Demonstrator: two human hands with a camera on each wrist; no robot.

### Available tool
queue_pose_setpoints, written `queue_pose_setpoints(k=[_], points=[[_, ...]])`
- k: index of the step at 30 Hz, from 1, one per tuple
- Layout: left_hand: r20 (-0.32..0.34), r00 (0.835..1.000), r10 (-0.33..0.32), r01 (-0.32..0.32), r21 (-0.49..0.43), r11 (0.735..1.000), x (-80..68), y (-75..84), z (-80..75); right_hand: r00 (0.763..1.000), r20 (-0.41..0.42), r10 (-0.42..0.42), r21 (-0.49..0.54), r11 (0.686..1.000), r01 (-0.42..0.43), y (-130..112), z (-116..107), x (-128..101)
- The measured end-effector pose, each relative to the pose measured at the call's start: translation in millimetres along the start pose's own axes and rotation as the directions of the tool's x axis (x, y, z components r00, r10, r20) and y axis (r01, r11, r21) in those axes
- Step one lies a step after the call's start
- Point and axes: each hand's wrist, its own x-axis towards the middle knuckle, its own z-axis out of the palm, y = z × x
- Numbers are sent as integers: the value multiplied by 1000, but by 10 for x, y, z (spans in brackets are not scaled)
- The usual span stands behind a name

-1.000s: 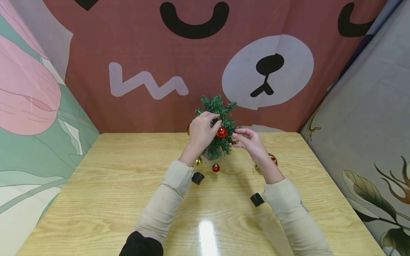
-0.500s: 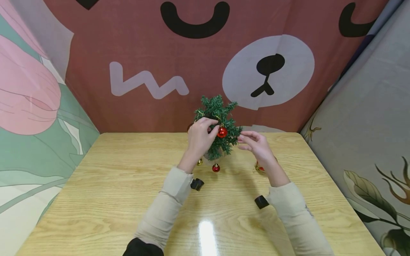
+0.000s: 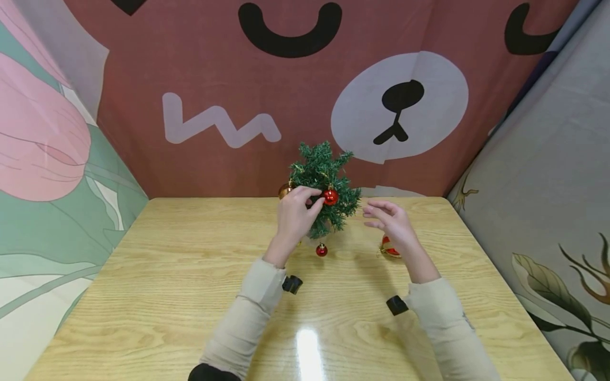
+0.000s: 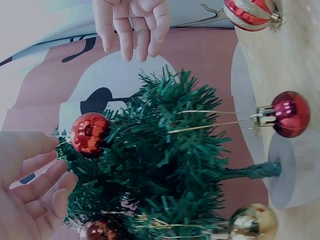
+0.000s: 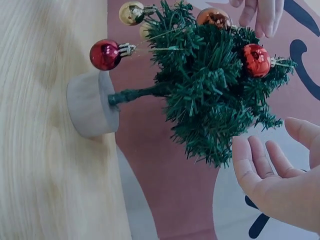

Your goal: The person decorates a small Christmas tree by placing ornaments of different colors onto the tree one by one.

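Green tinsel made up the tree [image 3: 325, 185], which stood upright on a round pale base [image 5: 92, 105] at the far edge of the table [image 3: 157, 275], at about 12 o'clock from the person and close to the bear cloth [image 3: 286, 79]. A red ball [image 3: 330, 197] hung on its front, a copper ball [image 3: 285, 190] at its 9 o'clock, another red ball [image 3: 321, 250] low on a gold thread near the base, and a gold ball [image 5: 132, 13] beside it.

The left hand [image 3: 295, 214] was at the tree's 8 o'clock, its thumb and fingers lightly bent and close to the front red ball; in the left wrist view the fingers [image 4: 47, 187] stood just apart from the ball and gripped nothing. The right hand [image 3: 393, 222] hung at the tree's 4 o'clock, apart from the branches, fingers loosely spread and empty. A striped ball [image 3: 389, 248] lay on the table just under that hand.

The tree looked light and top-heavy on its small base, so a careless brush by either hand would probably tip it or push it toward the cloth. The front red ball seemed to sit near a branch tip, where a nudge could shake it off and send it rolling. The striped ball could likewise roll if the right hand or sleeve [image 3: 443, 323] touched it.

No brand, label or writing could be read; the cloth showed only a cartoon face.
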Motion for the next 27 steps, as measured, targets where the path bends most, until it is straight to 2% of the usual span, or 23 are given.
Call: queue_pose_setpoints(k=[10, 19, 27], points=[[-20, 1000, -2, 2, 20, 1000, -121, -45, 70, 1000, -9, -2, 55, 999, 3, 89, -121, -31], [-46, 999, 23, -21, 42, 999, -186, -60, 115, 1000, -25, 16, 45, 999, -15, 153, -214, -55], [-55, 998, -18, 20, 35, 999, -233, -85, 147, 1000, -24, 16, 99, 995, -13, 196, -322, -93]])
